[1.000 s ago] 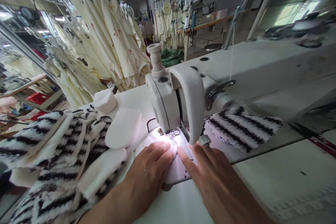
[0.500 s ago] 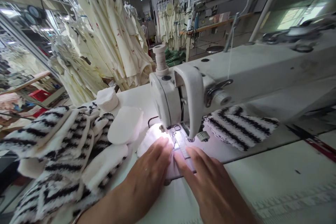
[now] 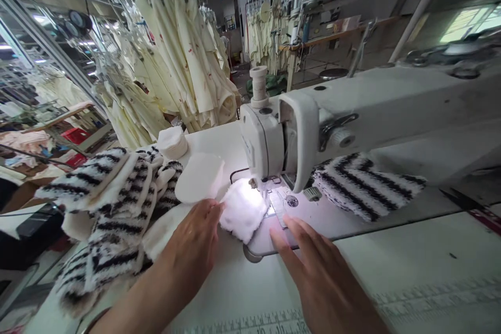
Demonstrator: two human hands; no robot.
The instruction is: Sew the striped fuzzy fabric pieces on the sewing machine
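Observation:
A white fluffy fabric piece (image 3: 243, 211) lies under the lamp at the needle end of the sewing machine (image 3: 270, 141). My left hand (image 3: 198, 237) is at the left edge of this piece, its fingers pressed together on the corner; the thumb is mostly hidden. On the near side of the machine bed, my right hand (image 3: 309, 255) is open, fingers apart and holding nothing. Its fingertips are beside the metal plate (image 3: 279, 209), right of the fabric. Just beyond my left hand lies a smooth white fabric piece (image 3: 199, 177).
Black-and-white striped fluffy pieces (image 3: 117, 209) are heaped at the left. Another striped piece (image 3: 368, 185) lies under the machine arm, with scissors (image 3: 469, 209) farther right. A white stack (image 3: 172, 142) stands behind the heap. Cream garments (image 3: 188, 62) hang beyond the table. A ruler scale (image 3: 250, 323) runs along the front.
My left hand has moved left from on top of the white fluffy piece to its edge, uncovering it. My right hand stays near the plate. The whole view has shifted slightly.

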